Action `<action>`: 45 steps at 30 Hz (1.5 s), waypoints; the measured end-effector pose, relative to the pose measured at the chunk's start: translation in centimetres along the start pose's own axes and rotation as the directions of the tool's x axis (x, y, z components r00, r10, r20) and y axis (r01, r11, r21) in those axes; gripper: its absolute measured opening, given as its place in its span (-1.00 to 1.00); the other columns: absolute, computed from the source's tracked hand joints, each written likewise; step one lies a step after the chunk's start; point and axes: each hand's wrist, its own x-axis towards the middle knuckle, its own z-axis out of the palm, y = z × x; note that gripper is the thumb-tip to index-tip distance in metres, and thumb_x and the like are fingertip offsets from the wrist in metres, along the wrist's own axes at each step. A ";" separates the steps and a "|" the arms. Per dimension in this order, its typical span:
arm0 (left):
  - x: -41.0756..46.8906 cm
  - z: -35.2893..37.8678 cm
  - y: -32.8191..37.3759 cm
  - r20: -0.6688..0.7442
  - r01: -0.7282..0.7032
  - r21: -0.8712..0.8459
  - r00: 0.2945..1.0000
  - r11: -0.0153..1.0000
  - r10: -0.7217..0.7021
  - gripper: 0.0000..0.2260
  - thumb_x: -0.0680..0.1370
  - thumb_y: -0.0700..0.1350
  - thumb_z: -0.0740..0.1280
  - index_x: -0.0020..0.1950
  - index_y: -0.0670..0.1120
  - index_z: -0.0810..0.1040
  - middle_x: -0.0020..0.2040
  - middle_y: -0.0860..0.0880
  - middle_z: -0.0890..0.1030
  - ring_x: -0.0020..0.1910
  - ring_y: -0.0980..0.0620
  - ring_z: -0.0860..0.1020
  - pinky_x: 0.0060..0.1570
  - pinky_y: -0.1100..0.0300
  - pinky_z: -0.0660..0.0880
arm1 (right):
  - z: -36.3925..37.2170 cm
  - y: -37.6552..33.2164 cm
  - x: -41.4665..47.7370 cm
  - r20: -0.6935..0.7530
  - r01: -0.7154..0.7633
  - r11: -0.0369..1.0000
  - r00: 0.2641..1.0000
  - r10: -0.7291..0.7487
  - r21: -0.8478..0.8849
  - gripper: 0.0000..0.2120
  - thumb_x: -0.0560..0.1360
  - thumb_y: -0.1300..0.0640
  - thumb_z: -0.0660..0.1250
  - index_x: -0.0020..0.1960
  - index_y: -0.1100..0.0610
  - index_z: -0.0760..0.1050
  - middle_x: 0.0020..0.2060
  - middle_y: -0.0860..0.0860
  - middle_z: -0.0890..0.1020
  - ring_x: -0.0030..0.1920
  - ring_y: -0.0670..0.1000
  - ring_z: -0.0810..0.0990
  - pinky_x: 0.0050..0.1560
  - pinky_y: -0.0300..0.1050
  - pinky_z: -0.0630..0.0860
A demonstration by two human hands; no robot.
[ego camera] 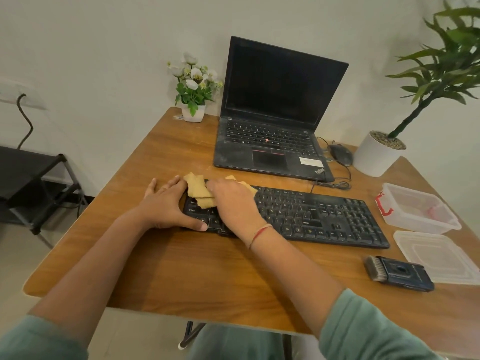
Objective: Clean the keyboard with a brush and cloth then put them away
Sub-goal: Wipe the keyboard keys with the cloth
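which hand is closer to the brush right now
Right. The right hand holds the cloth on the keyboard, left of the brush; the left hand is farther left.

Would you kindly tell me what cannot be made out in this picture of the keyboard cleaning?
- Head view: left-end keys of the keyboard, covered by the left hand, right hand and cloth.
- Head view: the right hand's fingers, hidden behind its own back; whether it grips or presses the cloth is unclear.
- Head view: the clear lid, cut off by the right edge.
- Head view: markings on the brush, too small.
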 end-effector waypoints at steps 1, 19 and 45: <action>0.0 0.1 -0.1 0.004 0.003 -0.011 1.000 1.000 -0.003 0.33 -0.13 0.68 0.06 0.53 0.08 -0.10 0.55 -0.07 0.00 0.52 0.05 -0.06 0.43 -0.09 -0.32 | -0.2 0.9 -0.7 0.018 0.000 1.000 1.000 0.000 -0.026 -0.82 0.52 0.32 0.20 0.06 0.13 0.47 -0.07 0.05 0.59 -0.06 0.06 0.59 -0.19 -0.15 0.46; 0.2 0.1 -0.3 0.011 -0.016 -0.034 1.000 0.999 0.017 0.28 -0.09 0.67 0.09 0.51 0.17 -0.21 0.56 -0.05 -0.02 0.52 0.04 -0.09 0.41 -0.08 -0.36 | -2.9 7.9 -6.3 0.112 -0.535 0.841 0.833 0.541 -0.085 -0.90 0.54 0.23 0.20 0.01 0.16 0.47 -0.09 0.07 0.60 -0.18 0.02 0.50 -0.26 -0.19 0.39; 0.1 0.0 -0.2 -0.006 -0.023 -0.068 1.000 0.997 0.023 0.25 -0.06 0.64 0.17 0.52 0.16 -0.14 0.55 -0.04 0.04 0.52 0.07 -0.07 0.40 -0.08 -0.36 | -2.6 6.9 -3.9 0.167 -0.390 0.921 0.909 0.381 0.022 -0.88 0.58 0.17 0.17 0.01 0.10 0.49 -0.18 -0.04 0.55 -0.21 -0.06 0.52 -0.29 -0.26 0.43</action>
